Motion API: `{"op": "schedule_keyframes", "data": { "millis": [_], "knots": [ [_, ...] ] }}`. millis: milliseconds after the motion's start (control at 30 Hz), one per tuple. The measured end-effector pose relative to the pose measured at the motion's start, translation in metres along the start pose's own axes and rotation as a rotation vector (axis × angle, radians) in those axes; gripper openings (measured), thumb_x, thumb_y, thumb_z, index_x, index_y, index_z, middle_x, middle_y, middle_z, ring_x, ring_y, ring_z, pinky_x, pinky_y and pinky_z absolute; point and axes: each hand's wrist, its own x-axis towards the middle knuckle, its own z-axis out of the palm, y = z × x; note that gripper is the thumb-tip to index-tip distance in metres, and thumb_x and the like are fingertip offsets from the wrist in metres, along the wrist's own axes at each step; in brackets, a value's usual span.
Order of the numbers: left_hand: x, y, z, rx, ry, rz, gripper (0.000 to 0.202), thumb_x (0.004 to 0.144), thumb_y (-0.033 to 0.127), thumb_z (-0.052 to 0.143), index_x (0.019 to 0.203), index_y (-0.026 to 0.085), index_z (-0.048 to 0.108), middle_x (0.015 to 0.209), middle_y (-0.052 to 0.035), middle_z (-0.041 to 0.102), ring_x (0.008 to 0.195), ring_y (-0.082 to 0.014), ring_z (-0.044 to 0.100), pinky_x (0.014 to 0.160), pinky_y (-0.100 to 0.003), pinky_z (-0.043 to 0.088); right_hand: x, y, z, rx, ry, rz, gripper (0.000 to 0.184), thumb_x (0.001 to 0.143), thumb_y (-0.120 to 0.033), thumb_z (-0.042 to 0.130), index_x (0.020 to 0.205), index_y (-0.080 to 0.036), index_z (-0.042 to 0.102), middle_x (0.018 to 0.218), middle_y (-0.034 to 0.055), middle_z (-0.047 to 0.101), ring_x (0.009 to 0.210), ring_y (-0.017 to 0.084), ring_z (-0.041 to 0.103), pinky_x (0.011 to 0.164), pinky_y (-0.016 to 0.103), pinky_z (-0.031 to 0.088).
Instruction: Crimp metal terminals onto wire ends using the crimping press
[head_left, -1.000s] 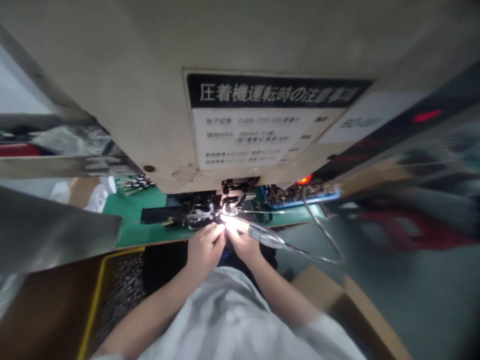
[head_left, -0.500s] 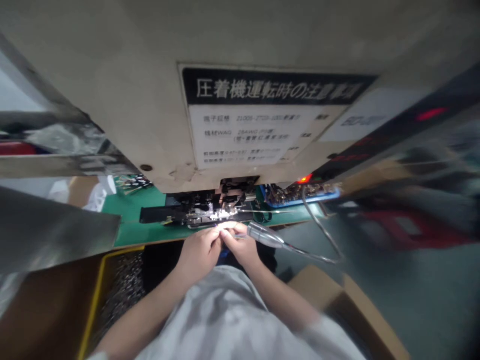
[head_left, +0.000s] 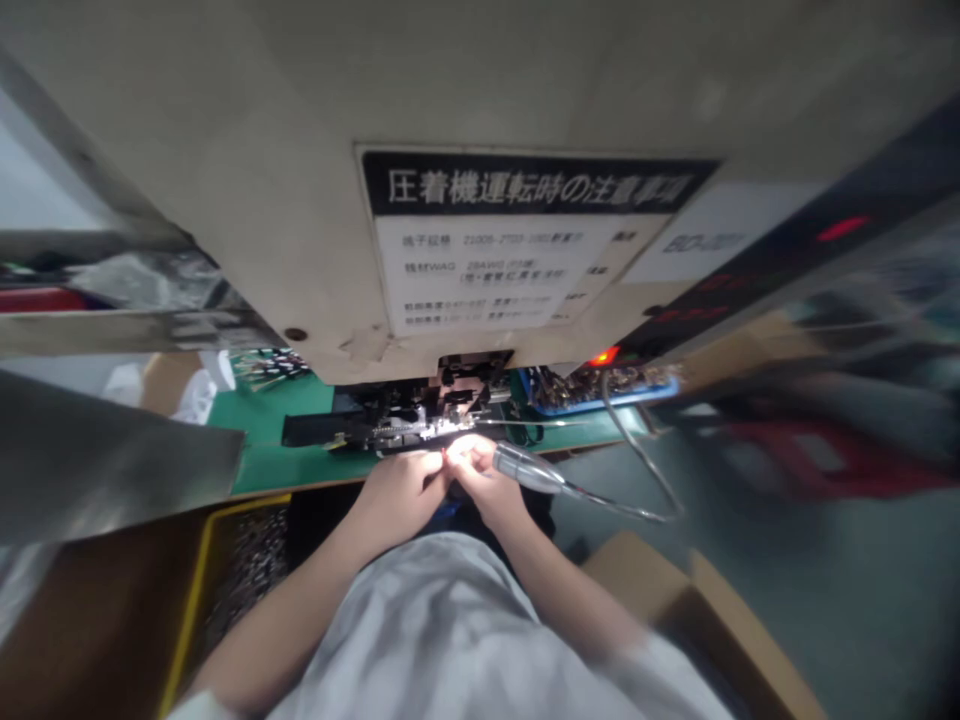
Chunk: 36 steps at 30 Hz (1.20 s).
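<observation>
My left hand [head_left: 403, 488] and my right hand [head_left: 487, 482] meet fingertip to fingertip at the front edge of the green bench top [head_left: 285, 455]. Both are pinched closed on something small and brightly lit that I cannot make out. They sit just below the black and metal tooling [head_left: 420, 420] under a big beige press machine [head_left: 465, 150]. A small silver lamp head [head_left: 525, 470] on a flexible stalk lies right beside my right hand and lights the fingertips.
A label with printed text [head_left: 517, 240] is on the machine front. A blue tray of small parts [head_left: 600, 385] stands at the back right. Lower left is a yellow bin [head_left: 225, 590], lower right a cardboard box [head_left: 675, 600]. A metal guard [head_left: 112, 460] juts in at left.
Both hands drew back slightly from the tooling half a second ago and have edged forward to it again; the glare on the fingertips is back.
</observation>
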Motion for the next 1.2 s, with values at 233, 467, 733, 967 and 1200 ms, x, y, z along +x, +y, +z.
{"op": "schedule_keyframes", "data": {
  "millis": [233, 467, 733, 967, 1200],
  "knots": [
    [0.0, -0.006, 0.013, -0.081, 0.184, -0.064, 0.019, 0.09, 0.026, 0.052, 0.093, 0.023, 0.07, 0.09, -0.001, 0.074, 0.078, -0.0169, 0.069, 0.066, -0.024, 0.046, 0.001, -0.003, 0.001, 0.035, 0.116, -0.028, 0.016, 0.079, -0.035, 0.071, 0.081, -0.02, 0.069, 0.08, 0.0023, 0.069, 0.075, 0.018, 0.066, 0.076, 0.033, 0.056],
    [0.001, -0.003, 0.021, -0.053, 0.225, -0.026, 0.022, 0.091, 0.022, 0.049, 0.084, 0.022, 0.07, 0.084, -0.0006, 0.073, 0.076, -0.0154, 0.067, 0.066, -0.023, 0.046, 0.004, 0.002, 0.002, -0.021, 0.138, -0.036, 0.015, 0.08, -0.034, 0.07, 0.086, -0.021, 0.067, 0.07, -0.0012, 0.064, 0.064, 0.016, 0.062, 0.066, 0.03, 0.056],
    [0.003, -0.007, 0.03, 0.059, 0.341, 0.021, 0.022, 0.089, 0.022, 0.052, 0.097, 0.023, 0.073, 0.1, -0.003, 0.076, 0.09, -0.0199, 0.071, 0.079, -0.028, 0.053, 0.002, -0.001, 0.001, -0.059, 0.155, -0.008, 0.024, 0.081, -0.034, 0.069, 0.1, -0.02, 0.074, 0.102, 0.0062, 0.075, 0.096, 0.024, 0.071, 0.093, 0.04, 0.056],
    [0.001, -0.008, 0.033, 0.118, 0.389, 0.057, 0.022, 0.09, 0.022, 0.051, 0.093, 0.023, 0.072, 0.096, -0.003, 0.076, 0.087, -0.0184, 0.071, 0.078, -0.027, 0.054, 0.004, -0.002, -0.005, -0.092, 0.035, -0.086, 0.023, 0.084, -0.03, 0.066, 0.103, -0.022, 0.075, 0.101, 0.0054, 0.076, 0.096, 0.025, 0.072, 0.091, 0.041, 0.059],
    [0.005, -0.007, 0.03, 0.116, 0.383, 0.033, 0.022, 0.088, 0.021, 0.052, 0.094, 0.024, 0.073, 0.097, -0.0023, 0.076, 0.087, -0.0194, 0.071, 0.077, -0.028, 0.055, 0.01, 0.006, -0.004, -0.063, 0.045, -0.051, 0.023, 0.082, -0.033, 0.068, 0.101, -0.021, 0.075, 0.101, 0.0059, 0.076, 0.096, 0.025, 0.072, 0.092, 0.04, 0.058]
  ]
}}
